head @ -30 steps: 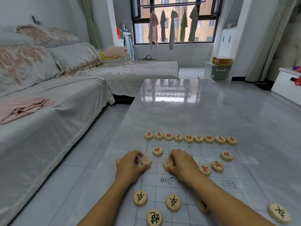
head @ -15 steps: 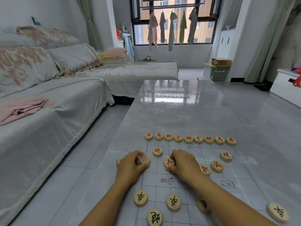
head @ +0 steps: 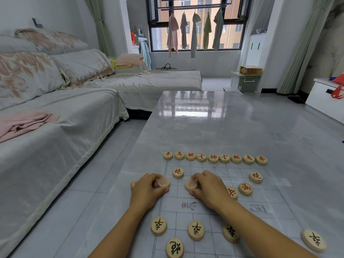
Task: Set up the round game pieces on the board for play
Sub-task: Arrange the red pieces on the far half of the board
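On the clear board (head: 219,205), the left hand (head: 146,190) is pinching a blurred red-marked piece (head: 163,182) at the board's left edge, while the right hand (head: 210,189) is gripping another blurred piece (head: 190,184). The right forearm is partly hiding a black-marked piece (head: 230,234).

Blurred: markings on two red pieces (head: 163,182) (head: 190,184) under fingers. Black piece (head: 230,234) partly hidden by right forearm (head: 260,229).
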Motion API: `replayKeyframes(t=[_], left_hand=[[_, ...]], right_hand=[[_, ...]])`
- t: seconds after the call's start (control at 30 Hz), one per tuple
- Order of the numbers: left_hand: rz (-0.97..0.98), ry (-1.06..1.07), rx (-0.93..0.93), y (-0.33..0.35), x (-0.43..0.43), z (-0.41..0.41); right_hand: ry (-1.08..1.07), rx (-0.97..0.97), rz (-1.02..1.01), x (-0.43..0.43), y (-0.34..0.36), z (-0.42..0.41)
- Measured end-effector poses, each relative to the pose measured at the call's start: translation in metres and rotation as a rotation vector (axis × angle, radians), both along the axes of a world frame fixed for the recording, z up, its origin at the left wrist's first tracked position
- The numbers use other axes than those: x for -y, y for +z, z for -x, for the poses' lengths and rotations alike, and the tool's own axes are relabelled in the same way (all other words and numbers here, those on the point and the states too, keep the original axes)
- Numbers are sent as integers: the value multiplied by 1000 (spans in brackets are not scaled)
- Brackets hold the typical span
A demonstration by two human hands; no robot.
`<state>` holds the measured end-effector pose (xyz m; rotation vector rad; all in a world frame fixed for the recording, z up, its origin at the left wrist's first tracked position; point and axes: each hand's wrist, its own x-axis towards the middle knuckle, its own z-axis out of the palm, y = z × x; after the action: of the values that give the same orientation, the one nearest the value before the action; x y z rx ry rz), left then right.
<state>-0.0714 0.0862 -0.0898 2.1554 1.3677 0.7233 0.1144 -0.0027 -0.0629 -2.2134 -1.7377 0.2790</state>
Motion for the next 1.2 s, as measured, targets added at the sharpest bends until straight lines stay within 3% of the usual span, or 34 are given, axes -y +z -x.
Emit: replayKeyframes(t=[0.57,0.8,0.97,1.2], left_hand=[[19,11,19,2,2,0],[30,32,95,3,4,0],[42,46,124,4,5,-1],[93,35,157,4,5,1]], right_hand=[[-45,-61,18,-6,0,-1],[-213,-337,-192,17,37,-65],[-189,-308,-116,54,35,-108],[-30,-118,11,72,13,-92]])
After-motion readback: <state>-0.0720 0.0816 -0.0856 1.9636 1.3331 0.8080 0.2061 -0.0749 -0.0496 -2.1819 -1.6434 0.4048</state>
